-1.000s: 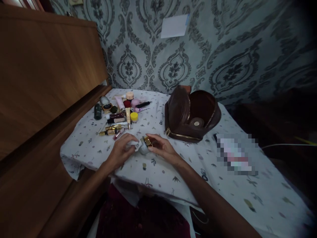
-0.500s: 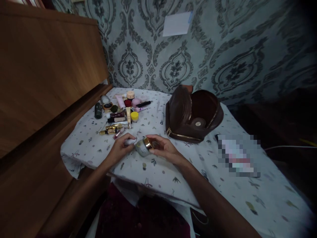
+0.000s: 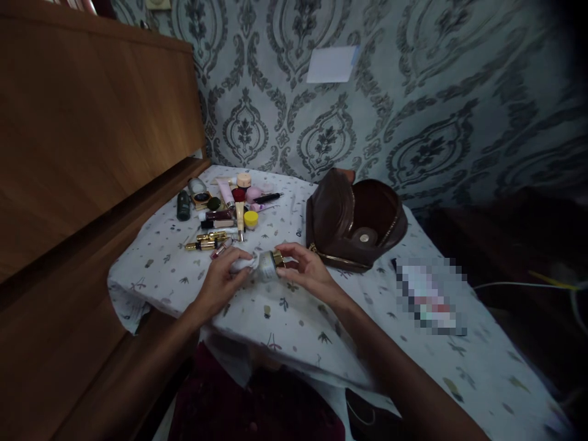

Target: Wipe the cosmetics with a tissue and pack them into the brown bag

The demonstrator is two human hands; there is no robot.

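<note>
My right hand (image 3: pixel 309 273) grips a small glass jar (image 3: pixel 267 267) by its gold lid (image 3: pixel 278 259), with the jar lying sideways above the cloth. Pinched in my left hand (image 3: pixel 225 274) is a white wipe (image 3: pixel 244 263), its end against the jar's base. Just beyond my left hand lie gold tubes (image 3: pixel 202 244) and a pinkish tube (image 3: pixel 222 248). A yellow-lidded pot (image 3: pixel 250 219) and a cream tube (image 3: pixel 240 219) are farther back among several cosmetics.
An open brown bag (image 3: pixel 340 226) stands behind my right hand. To its right lies a blurred flat object (image 3: pixel 429 297). A wooden cabinet (image 3: pixel 101 98) borders the patterned tablecloth (image 3: pixel 160 269) on the left; the wallpapered wall is behind.
The jar has turned so its lid points more to the right, and it sits slightly higher. Both hands stay on their objects. The camera view has shifted a little.
</note>
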